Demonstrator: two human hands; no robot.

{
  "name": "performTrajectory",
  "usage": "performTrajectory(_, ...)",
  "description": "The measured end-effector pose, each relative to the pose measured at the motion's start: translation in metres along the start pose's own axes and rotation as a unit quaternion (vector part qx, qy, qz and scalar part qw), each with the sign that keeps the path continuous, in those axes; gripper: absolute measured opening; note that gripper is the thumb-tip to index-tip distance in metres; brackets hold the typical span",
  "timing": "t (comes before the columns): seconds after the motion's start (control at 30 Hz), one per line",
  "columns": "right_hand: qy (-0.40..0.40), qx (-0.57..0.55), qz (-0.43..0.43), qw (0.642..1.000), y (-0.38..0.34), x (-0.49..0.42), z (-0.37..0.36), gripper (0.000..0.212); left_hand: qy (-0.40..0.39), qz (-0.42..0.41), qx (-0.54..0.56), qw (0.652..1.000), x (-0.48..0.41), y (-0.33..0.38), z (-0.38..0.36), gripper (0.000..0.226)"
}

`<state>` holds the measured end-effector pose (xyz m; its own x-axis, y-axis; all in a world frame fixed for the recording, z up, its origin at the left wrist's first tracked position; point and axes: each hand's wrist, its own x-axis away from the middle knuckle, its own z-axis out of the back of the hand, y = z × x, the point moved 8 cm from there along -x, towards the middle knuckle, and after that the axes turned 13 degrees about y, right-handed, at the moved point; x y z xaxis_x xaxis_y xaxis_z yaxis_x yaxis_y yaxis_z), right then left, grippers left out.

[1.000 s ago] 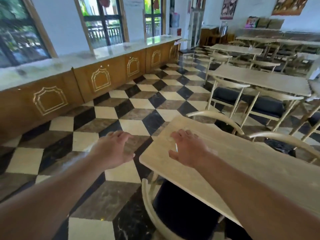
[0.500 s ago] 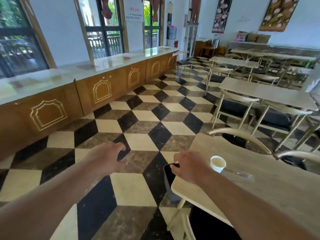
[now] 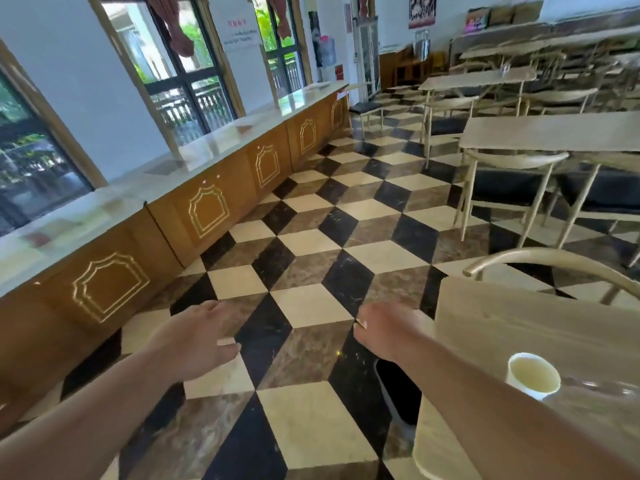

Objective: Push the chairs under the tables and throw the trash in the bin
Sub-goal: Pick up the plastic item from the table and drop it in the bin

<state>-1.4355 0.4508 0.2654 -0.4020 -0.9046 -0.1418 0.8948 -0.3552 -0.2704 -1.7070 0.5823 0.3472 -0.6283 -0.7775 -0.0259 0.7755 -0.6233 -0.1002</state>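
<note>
My left hand hangs open over the checkered floor, holding nothing. My right hand is just left of the near table's corner, fingers loose and empty. A white paper cup stands on that table right of my right forearm, with a clear plastic item beside it. Under my right forearm, next to the table's edge, sits a dark bin-like container with a grey rim, partly hidden. A curved pale chair back shows at the table's far side.
A long wooden counter runs along the left wall below the windows. More pale tables with black-seated chairs fill the right side and back. The checkered aisle runs between the counter and the tables.
The view has swung left and up, so the near table slid to the right. My right hand came off the tabletop to its left corner. The cup and dark container came into view.
</note>
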Motion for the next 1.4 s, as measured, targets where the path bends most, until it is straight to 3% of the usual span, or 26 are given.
performTrajectory(0.3, -0.013, -0.019, -0.008, 1.000, 0.026, -0.160, -0.036, 0.027, 0.008, -0.013, -0.002, 1.000, -0.182, -0.006, -0.003, 0.062)
performTrajectory(0.47, -0.011, -0.006, -0.045, 0.999, 0.051, -0.209, -0.051, 0.029, -0.008, -0.097, -0.038, 0.995, -0.248, 0.024, -0.023, 0.068)
performTrajectory(0.67, 0.011, 0.042, -0.099, 0.994, 0.079, -0.251, -0.060, 0.033, -0.008, -0.151, -0.006, 0.988, -0.339, 0.025, -0.054, 0.071)
performTrajectory(0.93, 0.071, 0.107, -0.257, 0.958, 0.110, -0.269, -0.009, 0.033, 0.037, -0.256, 0.063, 0.964, -0.463, 0.038, -0.032, 0.068)
performTrajectory(1.13, 0.121, 0.103, -0.372, 0.914, 0.113, -0.219, 0.018, 0.042, 0.041, -0.381, 0.114, 0.917, -0.516, 0.113, -0.004, 0.070)
performTrajectory(1.4, 0.111, 0.153, -0.521, 0.832, 0.147, -0.117, 0.039, 0.045, -0.008, -0.565, 0.132, 0.815, -0.461, 0.258, -0.025, 0.075)
